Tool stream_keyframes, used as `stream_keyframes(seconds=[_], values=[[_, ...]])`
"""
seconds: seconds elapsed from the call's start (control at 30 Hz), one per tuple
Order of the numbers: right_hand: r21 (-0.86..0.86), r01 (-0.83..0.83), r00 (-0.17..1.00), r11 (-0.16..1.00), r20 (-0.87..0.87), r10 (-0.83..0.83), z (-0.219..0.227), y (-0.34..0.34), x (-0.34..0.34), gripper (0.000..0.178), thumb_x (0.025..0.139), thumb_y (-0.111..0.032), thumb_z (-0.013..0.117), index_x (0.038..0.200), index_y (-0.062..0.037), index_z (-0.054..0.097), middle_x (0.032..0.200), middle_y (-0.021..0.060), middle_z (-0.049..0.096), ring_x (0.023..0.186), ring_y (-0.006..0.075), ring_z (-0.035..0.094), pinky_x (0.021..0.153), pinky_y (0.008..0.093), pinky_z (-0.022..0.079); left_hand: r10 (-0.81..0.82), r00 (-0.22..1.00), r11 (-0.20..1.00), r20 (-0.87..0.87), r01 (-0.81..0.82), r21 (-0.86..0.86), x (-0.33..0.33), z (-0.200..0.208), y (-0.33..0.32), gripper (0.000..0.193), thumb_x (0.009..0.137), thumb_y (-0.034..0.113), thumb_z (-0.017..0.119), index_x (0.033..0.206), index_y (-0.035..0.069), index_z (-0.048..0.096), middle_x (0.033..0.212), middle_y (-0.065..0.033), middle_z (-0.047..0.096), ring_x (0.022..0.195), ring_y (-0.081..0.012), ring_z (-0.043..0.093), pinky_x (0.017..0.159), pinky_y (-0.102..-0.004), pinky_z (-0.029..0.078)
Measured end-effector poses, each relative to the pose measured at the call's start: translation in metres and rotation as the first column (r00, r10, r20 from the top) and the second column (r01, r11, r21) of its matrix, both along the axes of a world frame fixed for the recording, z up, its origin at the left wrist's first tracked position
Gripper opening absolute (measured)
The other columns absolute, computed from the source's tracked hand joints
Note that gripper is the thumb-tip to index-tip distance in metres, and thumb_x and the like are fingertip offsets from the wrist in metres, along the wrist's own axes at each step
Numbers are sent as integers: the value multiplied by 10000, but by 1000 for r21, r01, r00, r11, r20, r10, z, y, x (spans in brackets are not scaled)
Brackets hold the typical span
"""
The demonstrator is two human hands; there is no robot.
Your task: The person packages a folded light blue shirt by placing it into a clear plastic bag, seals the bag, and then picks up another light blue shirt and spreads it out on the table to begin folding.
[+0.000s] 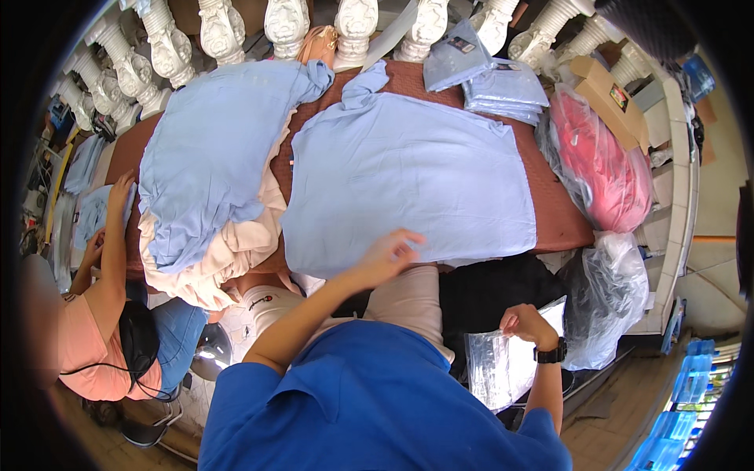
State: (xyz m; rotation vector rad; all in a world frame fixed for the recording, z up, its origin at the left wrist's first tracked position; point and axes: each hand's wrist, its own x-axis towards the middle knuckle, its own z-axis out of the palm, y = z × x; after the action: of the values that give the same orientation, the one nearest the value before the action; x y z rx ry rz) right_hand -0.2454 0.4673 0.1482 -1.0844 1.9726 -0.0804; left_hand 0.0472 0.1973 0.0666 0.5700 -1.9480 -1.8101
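A light blue garment (408, 177) lies spread out face-flat on the brown quilted cover, with one sleeve folded toward the far edge. My left hand (389, 257) hovers over or just at its near edge; the fingers are a little curled and apart, slightly blurred, with nothing visible in them. Down at my right side, my right hand (529, 323), with a black watch on the wrist, is closed on the top of a clear plastic bag (488, 365). A white sheet (525, 369) shows at the bag, though I cannot tell whether it is inside.
Left of the garment, more blue garments (220, 133) lie heaped on cream cloth (212, 259). A co-worker (94, 337) sits at the left, hands on folded blue clothing. Bagged blue garments (503, 90), a bagged red bundle (601, 157), a cardboard box (616, 98) and loose plastic (609, 302) stand right.
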Motion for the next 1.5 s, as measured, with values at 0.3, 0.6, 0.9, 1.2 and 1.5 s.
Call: stream_keyframes(seconds=[0.3, 0.6, 0.9, 1.2, 1.5], values=[[-115, -203, 978, 972, -78, 195, -19, 1, -2, 341, 549, 36, 890, 847, -35, 741, 842, 72, 671, 746, 222, 659, 652, 335, 536, 285, 956, 957, -63, -280, 81, 46, -15, -37, 244, 991, 135, 632, 1222, 57, 637, 1136, 1, 652, 879, -74, 561, 810, -259, 458], [-193, -250, 967, 949, -108, 232, -27, 3, -6, 229, 607, -112, 900, 782, -129, 753, 801, -8, 639, 844, 206, 547, 869, 363, 356, 77, 996, 976, 37, -83, 203, 37, -15, -17, 250, 1011, 155, 613, 1240, 56, 625, 1092, 6, 645, 840, -59, 532, 771, -240, 459], [-250, -237, 966, 939, 43, 255, -16, -3, -5, 518, 634, -149, 890, 1117, -131, 702, 1109, 40, 668, 1140, 245, 562, 1031, 399, 327, 77, 992, 985, 103, -92, 148, 47, -24, -12, 274, 1003, 188, 632, 1240, 52, 633, 1058, 6, 647, 837, -67, 538, 776, -248, 460], [-284, -303, 950, 910, -16, 311, -28, 13, -1, 193, 638, 8, 814, 736, -81, 673, 753, 41, 655, 783, 245, 601, 811, 364, 438, 17, 997, 992, 80, -27, 125, 34, -27, 4, 274, 1000, 185, 622, 1248, 69, 631, 1045, 0, 627, 812, -72, 515, 705, -241, 442], [-184, -79, 990, 980, 99, 98, -16, 10, -8, 86, 790, 58, 726, 868, 22, 717, 823, 127, 737, 810, 220, 721, 732, 328, 547, -101, 988, 992, 118, 90, 93, 10, -15, 23, 285, 991, 173, 635, 1247, 47, 625, 1154, -34, 646, 908, -107, 569, 849, -277, 478]])
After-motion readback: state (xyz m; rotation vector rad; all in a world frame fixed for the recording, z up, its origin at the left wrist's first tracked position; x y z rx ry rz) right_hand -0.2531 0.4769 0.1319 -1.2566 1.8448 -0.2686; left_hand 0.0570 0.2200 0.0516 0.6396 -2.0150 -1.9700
